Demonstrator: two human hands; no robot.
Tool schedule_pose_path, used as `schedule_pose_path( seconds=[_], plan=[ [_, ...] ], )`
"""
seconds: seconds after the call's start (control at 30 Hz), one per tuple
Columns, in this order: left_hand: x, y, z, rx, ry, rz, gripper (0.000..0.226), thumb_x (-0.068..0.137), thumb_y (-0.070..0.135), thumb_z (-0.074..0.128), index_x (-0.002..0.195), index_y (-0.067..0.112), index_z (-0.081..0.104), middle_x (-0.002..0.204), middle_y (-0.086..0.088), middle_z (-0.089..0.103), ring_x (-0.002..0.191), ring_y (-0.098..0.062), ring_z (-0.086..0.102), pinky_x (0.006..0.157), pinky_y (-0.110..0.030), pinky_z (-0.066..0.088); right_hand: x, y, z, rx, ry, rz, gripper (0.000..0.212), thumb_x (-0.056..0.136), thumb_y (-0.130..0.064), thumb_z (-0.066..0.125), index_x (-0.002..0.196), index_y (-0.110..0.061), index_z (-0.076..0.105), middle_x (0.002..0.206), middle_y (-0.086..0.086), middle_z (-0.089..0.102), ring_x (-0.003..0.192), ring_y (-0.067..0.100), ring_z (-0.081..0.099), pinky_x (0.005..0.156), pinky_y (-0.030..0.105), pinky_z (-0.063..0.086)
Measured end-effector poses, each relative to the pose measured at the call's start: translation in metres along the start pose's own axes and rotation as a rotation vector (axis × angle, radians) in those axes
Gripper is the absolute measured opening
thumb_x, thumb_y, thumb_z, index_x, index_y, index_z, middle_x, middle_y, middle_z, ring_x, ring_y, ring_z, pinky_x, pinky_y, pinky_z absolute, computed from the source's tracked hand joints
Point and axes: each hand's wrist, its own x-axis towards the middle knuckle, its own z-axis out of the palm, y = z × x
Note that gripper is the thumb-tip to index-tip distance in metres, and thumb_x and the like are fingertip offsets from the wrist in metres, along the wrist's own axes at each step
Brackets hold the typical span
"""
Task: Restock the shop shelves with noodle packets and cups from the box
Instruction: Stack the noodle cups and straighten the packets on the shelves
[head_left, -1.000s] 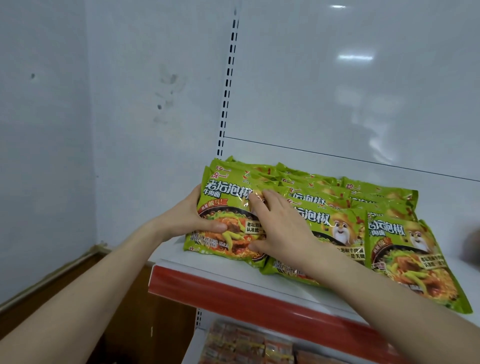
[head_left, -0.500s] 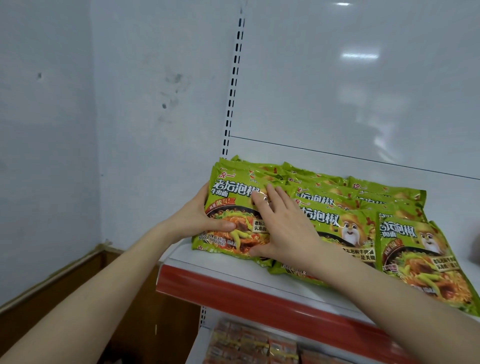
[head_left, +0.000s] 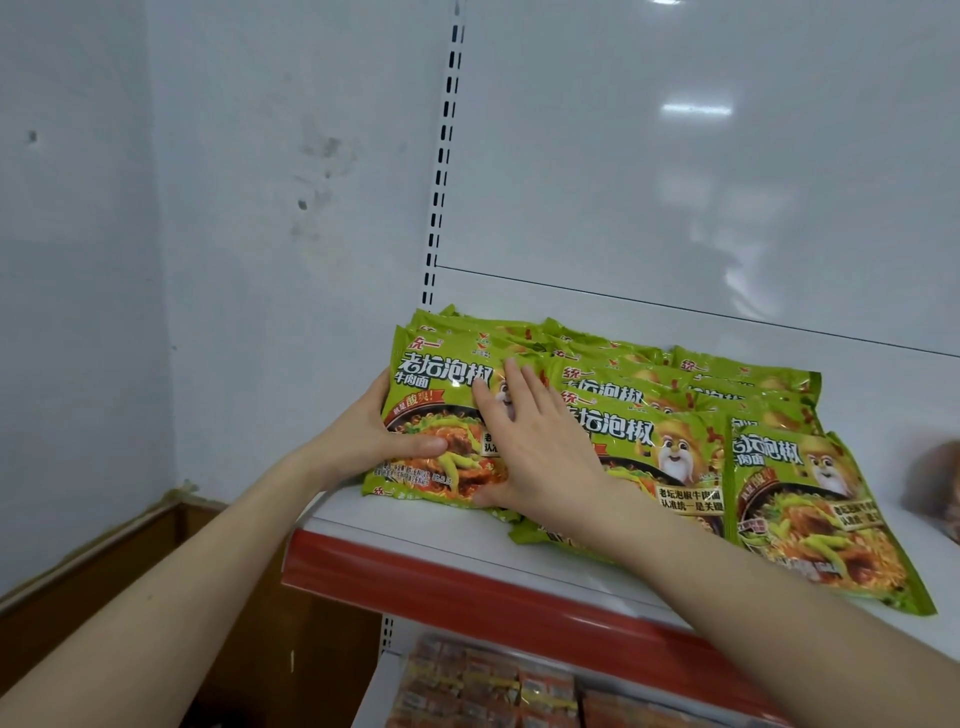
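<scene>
Several green noodle packets lie in overlapping rows on a white shelf with a red front strip. My left hand holds the left edge of the leftmost green packet, thumb on its face and fingers behind the edge. My right hand lies flat with straight fingers on the same packet's right side and hides part of it. A second row's front packet and a third row's front packet lie to the right. The box is out of view.
A perforated upright rail runs up the white back panel. Below, a lower shelf holds red-orange packets. A blurred brown item sits at the shelf's far right edge. A grey wall and a wooden surface are at the left.
Both hands stayed on the leftmost packet; my right hand slid a little up its face and the packet shifted slightly back on the shelf. The view also drifted.
</scene>
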Motion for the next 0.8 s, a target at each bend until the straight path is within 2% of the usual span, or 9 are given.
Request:
schedule_pose_path(
  seconds=[0.13,0.23,0.3,0.4,0.5,0.6,0.67,0.73,0.8],
  plan=[
    [-0.003,0.005,-0.003,0.064,-0.02,0.023,0.099,0.056,0.026,0.086,0.134,0.035,0.025,0.116,0.014,0.057,0.094,0.0,0.065,0.066,-0.015,0.054,-0.004,0.002,0.002,0.027,-0.002,0.006,0.106,0.076,-0.056,0.063,0.147,-0.017,-0.006,0.153,0.022,-0.016,0.143,0.035,-0.009,0.117,0.043,0.003],
    [-0.008,0.005,-0.003,0.03,-0.039,0.035,0.096,0.059,0.017,0.082,0.134,0.036,0.025,0.117,0.011,0.058,0.094,-0.003,0.066,0.066,-0.017,0.054,-0.004,0.004,0.001,0.067,-0.005,0.008,0.106,0.075,-0.056,0.064,0.147,-0.02,-0.005,0.153,0.019,-0.016,0.144,0.033,-0.009,0.118,0.042,0.005],
    [-0.009,0.004,-0.004,0.003,-0.038,0.034,0.097,0.054,0.022,0.082,0.134,0.035,0.029,0.115,0.009,0.06,0.095,-0.005,0.067,0.066,-0.018,0.054,-0.003,0.002,0.002,0.063,0.005,0.006,0.106,0.075,-0.056,0.064,0.147,-0.02,-0.005,0.154,0.019,-0.017,0.144,0.034,-0.009,0.117,0.042,0.004],
    [-0.013,0.004,-0.002,0.046,0.035,0.013,0.096,0.063,0.012,0.079,0.141,0.03,0.025,0.115,0.011,0.06,0.103,-0.014,0.065,0.068,-0.018,0.055,-0.001,-0.001,0.004,0.056,0.032,0.014,0.105,0.075,-0.055,0.064,0.147,-0.018,-0.003,0.154,0.02,-0.015,0.143,0.035,-0.009,0.117,0.042,0.004],
    [-0.026,0.013,0.009,0.298,0.22,0.022,0.107,0.068,0.016,0.08,0.148,0.027,0.01,0.126,0.014,0.049,0.118,-0.01,0.049,0.084,-0.016,0.043,-0.003,0.0,0.004,0.093,0.029,0.008,0.105,0.075,-0.055,0.064,0.148,-0.02,-0.003,0.154,0.019,-0.016,0.144,0.033,-0.01,0.117,0.041,0.002],
    [-0.035,0.02,0.02,0.68,0.306,0.123,0.099,0.074,0.024,0.076,0.148,0.023,0.011,0.154,-0.008,0.02,0.141,-0.017,0.019,0.108,-0.03,0.024,-0.012,0.008,-0.003,0.252,0.041,-0.004,0.1,0.076,-0.05,0.066,0.148,-0.023,0.002,0.155,0.014,-0.015,0.144,0.028,-0.008,0.117,0.035,0.005],
    [-0.038,0.023,0.025,0.87,0.284,0.129,0.084,0.08,0.026,0.071,0.147,0.023,0.02,0.156,-0.018,0.0,0.145,-0.029,0.001,0.115,-0.037,0.012,-0.024,0.022,-0.012,0.306,0.1,0.021,0.092,0.079,-0.048,0.065,0.148,-0.024,0.008,0.156,0.01,-0.009,0.145,0.024,-0.003,0.116,0.034,0.007],
    [-0.039,0.026,0.031,0.99,0.287,0.208,0.071,0.08,0.023,0.07,0.141,0.018,0.036,0.155,-0.022,-0.002,0.143,-0.038,-0.002,0.116,-0.043,0.01,-0.039,0.042,-0.019,0.255,0.095,0.055,0.086,0.081,-0.048,0.062,0.147,-0.024,0.014,0.157,0.01,-0.002,0.145,0.024,0.0,0.117,0.036,0.007],
    [-0.042,0.034,0.044,1.041,0.239,0.296,0.069,0.077,0.028,0.072,0.138,0.018,0.042,0.155,-0.021,0.0,0.143,-0.039,-0.003,0.116,-0.047,0.011,-0.058,0.061,-0.023,0.168,0.002,0.084,0.091,0.077,-0.053,0.063,0.147,-0.025,0.014,0.157,0.011,0.001,0.145,0.025,0.0,0.118,0.041,0.008]
  ],
)
